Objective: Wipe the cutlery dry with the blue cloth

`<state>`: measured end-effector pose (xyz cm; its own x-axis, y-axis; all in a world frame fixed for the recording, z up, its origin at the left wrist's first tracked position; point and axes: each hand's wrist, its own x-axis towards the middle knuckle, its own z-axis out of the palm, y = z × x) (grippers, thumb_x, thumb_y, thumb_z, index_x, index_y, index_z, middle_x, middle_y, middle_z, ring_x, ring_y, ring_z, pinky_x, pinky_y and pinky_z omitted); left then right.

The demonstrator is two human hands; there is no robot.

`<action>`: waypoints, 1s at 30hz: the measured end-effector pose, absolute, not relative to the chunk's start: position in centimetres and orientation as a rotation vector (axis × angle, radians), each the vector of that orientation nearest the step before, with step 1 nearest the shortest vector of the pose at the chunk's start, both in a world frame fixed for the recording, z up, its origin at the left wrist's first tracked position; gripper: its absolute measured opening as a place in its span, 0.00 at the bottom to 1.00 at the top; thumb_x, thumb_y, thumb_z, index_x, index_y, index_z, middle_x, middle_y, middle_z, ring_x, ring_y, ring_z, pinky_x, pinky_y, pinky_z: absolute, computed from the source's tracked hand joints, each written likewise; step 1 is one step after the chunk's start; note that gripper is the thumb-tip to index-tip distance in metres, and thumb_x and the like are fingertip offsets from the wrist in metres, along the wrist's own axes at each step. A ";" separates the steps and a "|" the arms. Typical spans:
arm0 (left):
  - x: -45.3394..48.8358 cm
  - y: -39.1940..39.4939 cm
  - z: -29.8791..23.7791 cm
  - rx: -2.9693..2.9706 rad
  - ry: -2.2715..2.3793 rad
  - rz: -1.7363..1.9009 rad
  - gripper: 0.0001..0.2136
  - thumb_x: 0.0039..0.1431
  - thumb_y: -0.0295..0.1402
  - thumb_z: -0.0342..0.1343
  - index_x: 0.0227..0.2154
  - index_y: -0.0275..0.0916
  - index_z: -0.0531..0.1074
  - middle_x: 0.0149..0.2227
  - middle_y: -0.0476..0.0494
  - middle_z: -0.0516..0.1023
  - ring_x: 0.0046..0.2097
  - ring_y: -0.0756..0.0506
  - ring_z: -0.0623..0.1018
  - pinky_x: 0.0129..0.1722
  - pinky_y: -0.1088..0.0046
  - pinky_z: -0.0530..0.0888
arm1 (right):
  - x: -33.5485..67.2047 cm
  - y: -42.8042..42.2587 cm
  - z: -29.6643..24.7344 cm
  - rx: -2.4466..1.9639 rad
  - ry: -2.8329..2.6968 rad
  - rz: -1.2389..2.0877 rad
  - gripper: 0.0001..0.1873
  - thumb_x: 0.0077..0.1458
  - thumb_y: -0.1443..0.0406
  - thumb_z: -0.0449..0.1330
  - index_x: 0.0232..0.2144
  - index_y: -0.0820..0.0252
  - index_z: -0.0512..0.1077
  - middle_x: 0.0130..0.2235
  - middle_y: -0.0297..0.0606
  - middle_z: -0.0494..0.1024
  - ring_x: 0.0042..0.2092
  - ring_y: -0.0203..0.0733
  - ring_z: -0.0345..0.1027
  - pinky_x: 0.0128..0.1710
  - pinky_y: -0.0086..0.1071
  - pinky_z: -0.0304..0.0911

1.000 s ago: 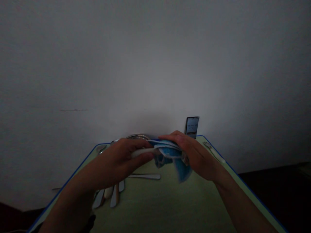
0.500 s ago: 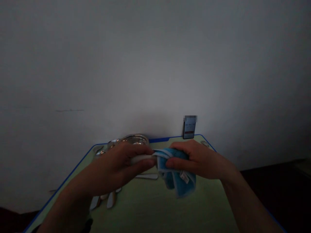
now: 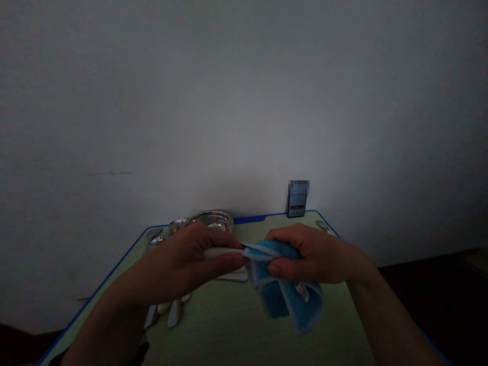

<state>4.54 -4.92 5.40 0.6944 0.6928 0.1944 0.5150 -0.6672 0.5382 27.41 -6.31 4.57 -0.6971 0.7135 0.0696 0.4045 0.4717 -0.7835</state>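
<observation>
My left hand (image 3: 186, 262) is closed round the pale handle of a piece of cutlery (image 3: 223, 251), held level above the table. My right hand (image 3: 312, 254) is closed on a blue cloth (image 3: 290, 297) that wraps the other end of that cutlery; the wrapped end is hidden. The cloth hangs down below my right hand, with a small tag showing. Both hands hover over the green table (image 3: 236, 330) with its blue edge.
A shiny metal bowl (image 3: 213, 219) sits at the table's back edge with spoons (image 3: 160, 236) to its left. More cutlery (image 3: 171, 312) lies under my left wrist. A phone (image 3: 298, 198) leans on the grey wall. One utensil (image 3: 323, 226) lies at the back right.
My right hand has turned and slid to the right along the cutlery, and the blue cloth now hangs lower and further right. My left hand has hardly moved.
</observation>
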 end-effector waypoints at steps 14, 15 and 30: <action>1.8 -5.6 6.3 2.274 0.996 0.692 0.08 0.55 0.33 0.52 0.37 0.47 0.74 0.33 0.54 0.79 0.33 0.50 0.77 0.33 0.80 0.71 | 27.8 -6.7 4.5 -0.907 -2.173 0.872 0.22 0.53 0.61 0.54 0.52 0.53 0.61 0.39 0.34 0.73 0.35 0.34 0.67 0.31 0.25 0.64; 1.9 -5.6 6.4 2.272 1.000 0.702 0.08 0.55 0.33 0.52 0.37 0.47 0.74 0.34 0.54 0.79 0.34 0.49 0.77 0.34 0.80 0.71 | 27.4 -6.7 4.5 -0.872 -2.156 0.840 0.23 0.54 0.62 0.54 0.53 0.53 0.60 0.40 0.35 0.72 0.36 0.34 0.67 0.33 0.26 0.64; 3.5 -6.4 7.0 2.523 1.025 0.672 0.12 0.56 0.38 0.48 0.36 0.40 0.74 0.28 0.47 0.78 0.28 0.49 0.74 0.29 0.77 0.70 | 25.4 -6.9 4.9 -1.016 -2.029 0.636 0.18 0.57 0.58 0.48 0.47 0.57 0.65 0.35 0.35 0.73 0.33 0.34 0.65 0.31 0.27 0.61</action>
